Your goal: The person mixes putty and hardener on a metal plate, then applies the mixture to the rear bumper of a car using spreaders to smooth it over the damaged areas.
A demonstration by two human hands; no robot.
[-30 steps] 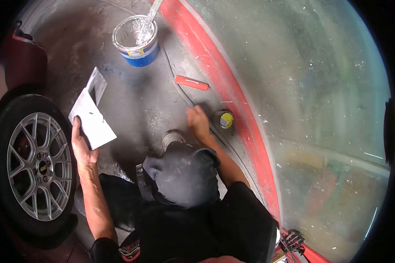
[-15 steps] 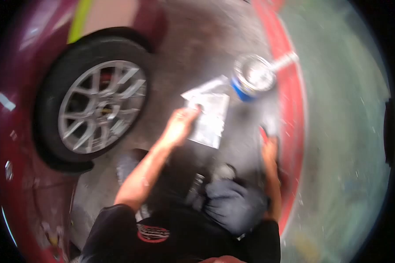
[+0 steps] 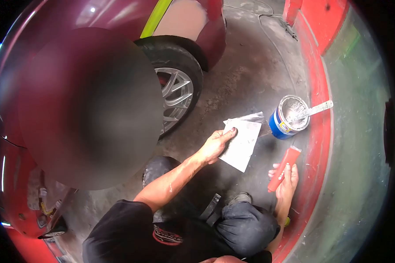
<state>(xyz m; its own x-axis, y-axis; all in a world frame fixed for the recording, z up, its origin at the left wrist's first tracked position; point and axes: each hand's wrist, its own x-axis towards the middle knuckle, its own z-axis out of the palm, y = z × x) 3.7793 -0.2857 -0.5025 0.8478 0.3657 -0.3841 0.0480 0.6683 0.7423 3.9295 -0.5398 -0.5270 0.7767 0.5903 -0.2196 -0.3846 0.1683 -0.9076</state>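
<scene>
My left hand is closed on the edge of a flat white board, its thumb pressed on the top face. A greyish flat blade sticks out past the board's far edge; how it is held is hidden. In my right hand lies a red tube, tilted, its pale end pointing away from me. Beyond the tube stands an open blue can with whitish paste around its inside. A smeared flat stick rests across the can's rim.
A dark red car with a wheel stands to the left. Its panel has a beige patch beside yellow-green tape. A red-edged wall runs along the right. A cable lies on the far floor; a blurred disc covers part of the view.
The view has swung, so the car, can and hands appear shifted. My right hand now shows the red tube raised near the can. My left hand still grips the white board.
</scene>
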